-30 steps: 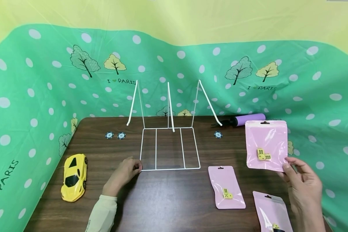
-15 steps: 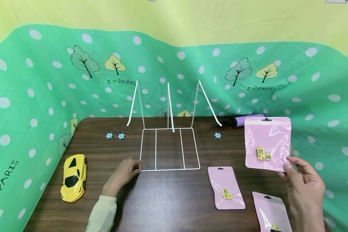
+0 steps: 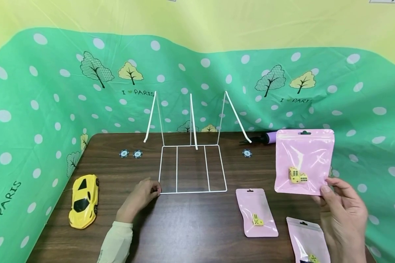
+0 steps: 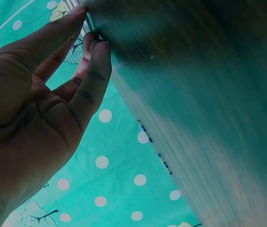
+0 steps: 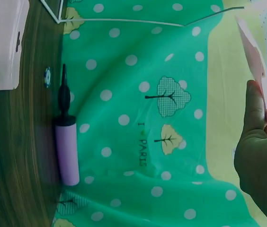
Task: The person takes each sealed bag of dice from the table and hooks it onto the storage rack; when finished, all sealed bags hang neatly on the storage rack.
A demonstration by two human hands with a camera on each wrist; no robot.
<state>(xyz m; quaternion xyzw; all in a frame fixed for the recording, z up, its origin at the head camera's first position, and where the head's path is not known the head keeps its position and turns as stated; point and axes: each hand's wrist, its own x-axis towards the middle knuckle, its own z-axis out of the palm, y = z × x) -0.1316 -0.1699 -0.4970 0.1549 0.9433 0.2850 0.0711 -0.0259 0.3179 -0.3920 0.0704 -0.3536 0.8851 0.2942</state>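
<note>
With thumb and fingertips my left hand pinches the front left corner of a white wire display rack, which stands on the table with three hooked arms raised. Up at the right, my right hand holds a pink zip bag by its lower right corner, thumb in front. Yellow dice show through the bag, which hangs above the table, apart from the rack. In the right wrist view the bag appears nearly edge-on. The left wrist view shows the left hand with fingertips against the wire.
Two more pink dice bags lie at the right, the nearer one cut off by the frame. A yellow toy car sits at left. Poker chips flank the rack. A purple hand pump lies at the back.
The right hand has raised the pink bag slightly and brought it closer to the camera, so it covers more of the pump. The left hand and the rack have stayed put.
</note>
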